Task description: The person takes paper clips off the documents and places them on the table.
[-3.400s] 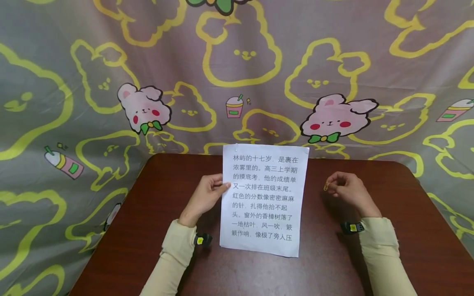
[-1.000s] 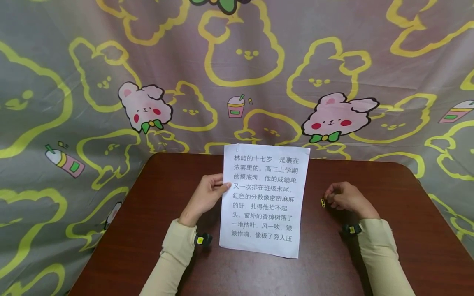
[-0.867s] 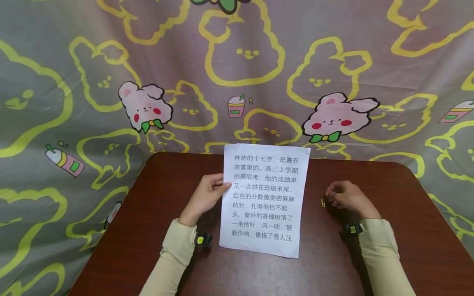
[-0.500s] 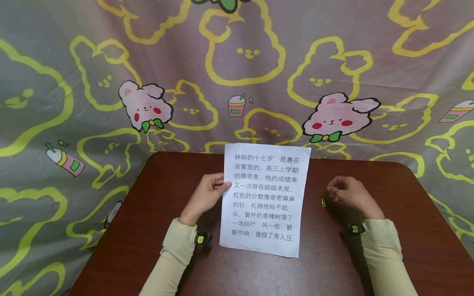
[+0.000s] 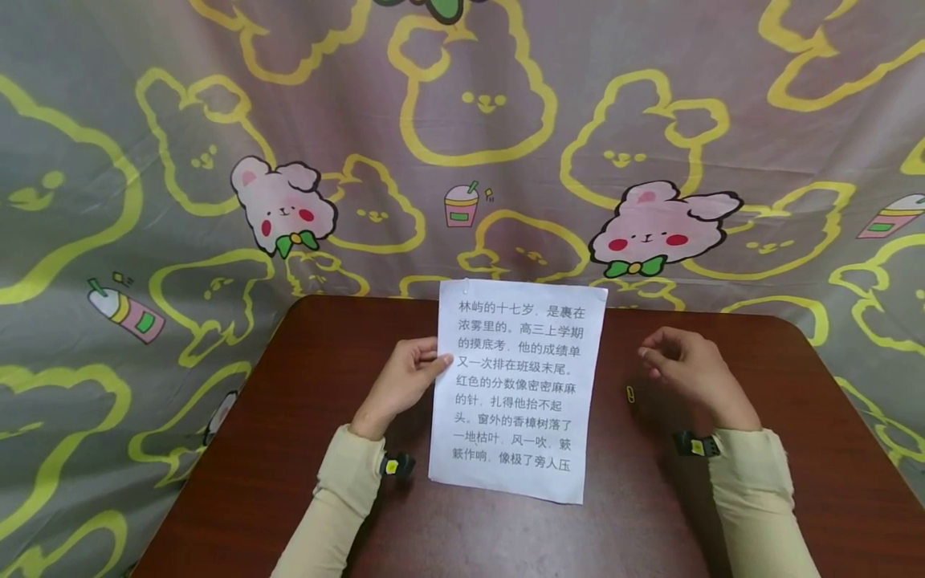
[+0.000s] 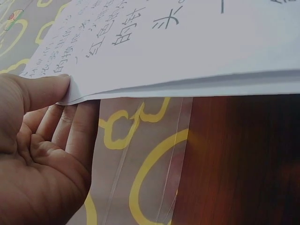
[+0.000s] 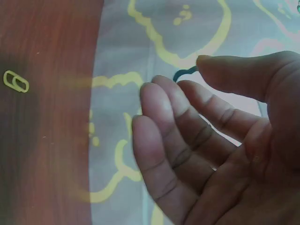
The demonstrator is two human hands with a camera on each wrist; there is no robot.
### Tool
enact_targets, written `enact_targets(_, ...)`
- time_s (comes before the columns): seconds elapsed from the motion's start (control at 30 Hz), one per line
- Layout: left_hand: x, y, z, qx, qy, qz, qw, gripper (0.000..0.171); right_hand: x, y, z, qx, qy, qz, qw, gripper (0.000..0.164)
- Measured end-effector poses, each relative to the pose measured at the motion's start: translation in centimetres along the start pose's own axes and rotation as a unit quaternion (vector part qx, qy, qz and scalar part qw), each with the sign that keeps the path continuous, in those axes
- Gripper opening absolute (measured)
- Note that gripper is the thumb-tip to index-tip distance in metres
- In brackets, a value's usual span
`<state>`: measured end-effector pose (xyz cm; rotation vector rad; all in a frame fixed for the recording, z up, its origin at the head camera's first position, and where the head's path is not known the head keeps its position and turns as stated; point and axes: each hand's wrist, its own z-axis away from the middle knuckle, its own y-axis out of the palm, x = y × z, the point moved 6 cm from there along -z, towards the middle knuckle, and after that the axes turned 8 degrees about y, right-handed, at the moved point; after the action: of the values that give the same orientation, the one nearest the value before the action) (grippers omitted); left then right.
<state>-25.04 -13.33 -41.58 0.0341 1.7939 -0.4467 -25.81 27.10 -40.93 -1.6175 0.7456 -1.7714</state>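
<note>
My left hand (image 5: 408,381) pinches the left edge of some printed sheets of paper (image 5: 516,393), thumb on the printed face and fingers behind. The left wrist view shows more than one layer at the edge of the paper (image 6: 187,56). Large printed characters face me. On the table, right of the paper, lies a yellow paper clip (image 5: 630,394), also seen at the left of the right wrist view. Above and to the right of this clip hovers my right hand (image 5: 690,369), its fingers loosely bent with nothing between thumb and fingertips.
A dark reddish-brown table (image 5: 289,498) with rounded far corners lies under both hands. Behind it hangs a grey curtain (image 5: 506,201) with yellow outlines and cartoon rabbits. Each wrist wears a black strap with a small yellow-marked device, such as the right strap (image 5: 694,444).
The right hand has lowered the paper clip to the table, let go of it, and risen away up and to the right. The left hand and the paper have stayed nearly still.
</note>
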Motion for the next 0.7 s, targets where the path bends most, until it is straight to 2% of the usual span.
enact_targets(0.2,-0.1,0.0,0.0,0.003,-0.004,-0.002,1.0000,0.030,1.8,-1.0,0.8,-0.066,-0.026,0.003,0.998,0.024)
enact_targets(0.33,-0.1,0.0,0.0,0.004,0.001,-0.003,1.0000,0.030,2.7,-1.6,1.4,-0.105,-0.042,-0.014,0.993,0.023)
enact_targets(0.7,-0.1,0.0,0.0,0.004,-0.003,-0.002,1.0000,0.029,5.4,-2.3,2.0,-0.178,-0.093,-0.073,0.977,0.019)
